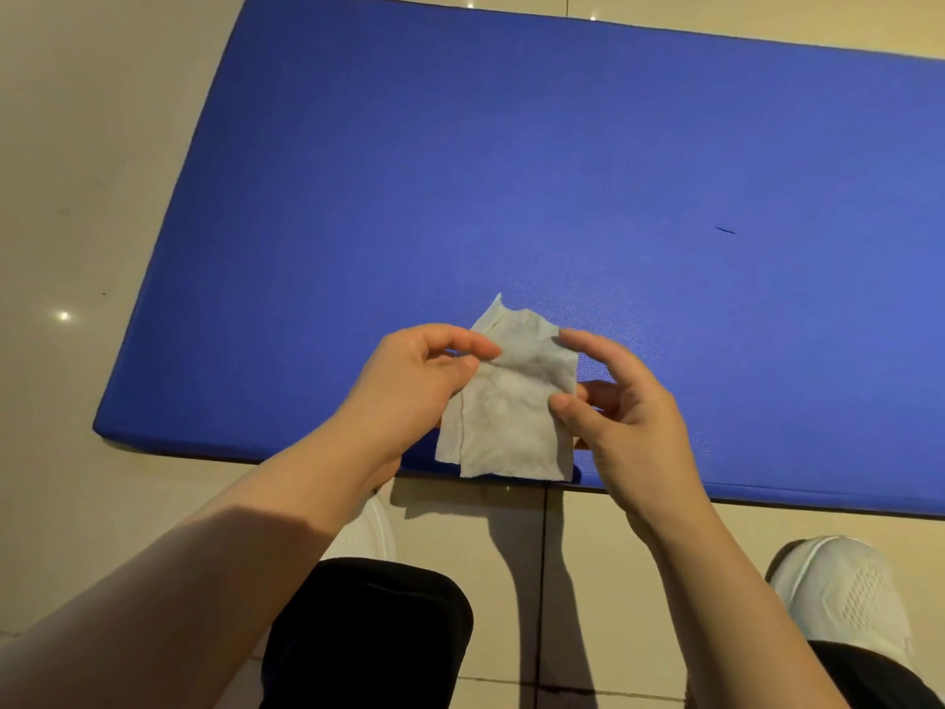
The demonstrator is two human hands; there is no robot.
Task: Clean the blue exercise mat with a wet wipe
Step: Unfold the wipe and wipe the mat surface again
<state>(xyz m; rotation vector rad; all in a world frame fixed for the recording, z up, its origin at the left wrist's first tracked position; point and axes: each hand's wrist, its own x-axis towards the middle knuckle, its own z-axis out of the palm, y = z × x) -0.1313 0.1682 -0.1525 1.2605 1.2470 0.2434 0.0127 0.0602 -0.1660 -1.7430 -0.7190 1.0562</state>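
Pale floor tiles (pixel 76 145) lay all around, shiny in spots, and the big blue exercise mat (pixel 562 171) rested flat on them. It filled most of the view. One tiny dark mark (pixel 725 230) sat on the mat, far over to the right.

Next down in size were the person's black-clad knees (pixel 368 631) and a white shoe (pixel 838 596) on the floor by the near edge of the mat.

Both hands were up above that near edge, and the wet wipe (pixel 506 406) hung between them, not yet down on the mat. The left hand (pixel 409 381) pinched the wipe's top left part with thumb and finger, so that grip was closed on it. The right hand (pixel 629 411) held the right side, thumb in front and fingers behind, so that grip was clamped on it too. The wipe looked grey and crumpled, with one strip folded along its left side.

I think the step was getting the wipe ready, opening or folding it to find a good side. The next move would call for laying it flat on the mat, pressing down and rubbing in long strokes, maybe toward that dark mark.

No box, packet or bin was in view.
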